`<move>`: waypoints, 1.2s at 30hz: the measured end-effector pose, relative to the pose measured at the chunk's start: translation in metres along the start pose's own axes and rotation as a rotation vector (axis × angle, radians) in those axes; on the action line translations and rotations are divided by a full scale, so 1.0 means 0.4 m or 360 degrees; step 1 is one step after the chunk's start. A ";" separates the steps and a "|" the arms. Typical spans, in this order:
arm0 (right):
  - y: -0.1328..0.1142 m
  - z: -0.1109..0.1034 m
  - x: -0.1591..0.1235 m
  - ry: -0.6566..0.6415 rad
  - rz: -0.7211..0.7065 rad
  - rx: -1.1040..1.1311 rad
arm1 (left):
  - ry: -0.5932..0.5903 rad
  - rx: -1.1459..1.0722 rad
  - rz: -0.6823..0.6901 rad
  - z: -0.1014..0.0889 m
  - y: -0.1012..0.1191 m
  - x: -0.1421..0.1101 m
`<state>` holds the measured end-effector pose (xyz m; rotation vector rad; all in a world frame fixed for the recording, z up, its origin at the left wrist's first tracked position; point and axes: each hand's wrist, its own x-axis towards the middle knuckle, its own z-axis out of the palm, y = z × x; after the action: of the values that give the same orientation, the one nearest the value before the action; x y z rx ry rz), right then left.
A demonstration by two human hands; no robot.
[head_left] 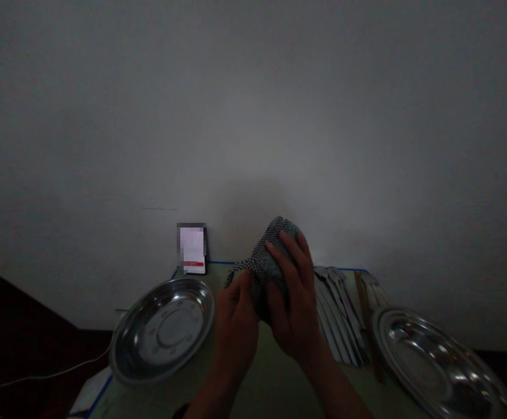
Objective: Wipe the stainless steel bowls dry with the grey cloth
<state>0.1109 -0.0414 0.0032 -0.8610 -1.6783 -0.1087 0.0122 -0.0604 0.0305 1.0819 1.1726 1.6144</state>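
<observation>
Both my hands hold a bundled cloth (267,256), grey-green with a black-and-white checked border, raised above the table's middle. My left hand (235,323) grips its lower left side with fingers curled. My right hand (295,302) wraps round its right side, fingers pressed flat over the top. Anything wrapped inside the cloth is hidden.
A round steel plate (161,329) lies at the left of the pale table (271,384). Several steel spoons (336,308) and wooden chopsticks (367,320) lie at the right, beside a large steel tray (441,366). A phone (192,249) leans against the white wall. A white cable (39,375) runs off to the left.
</observation>
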 end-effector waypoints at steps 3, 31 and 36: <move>0.000 -0.021 0.017 -0.0024 0.0117 0.0113 | 0.0017 0.0055 0.0031 -0.001 -0.001 -0.001; -0.001 0.062 -0.034 -0.0143 -0.0053 -0.0197 | 0.0310 -0.0834 -0.0453 -0.001 0.027 0.041; -0.014 0.046 -0.032 -0.0089 -0.0139 -0.0243 | 0.0282 -0.0055 -0.0192 -0.025 0.001 0.028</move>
<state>0.0933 -0.0422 -0.0117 -0.9112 -1.7780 -0.2779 -0.0005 -0.0523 0.0310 0.8433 1.2952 1.6549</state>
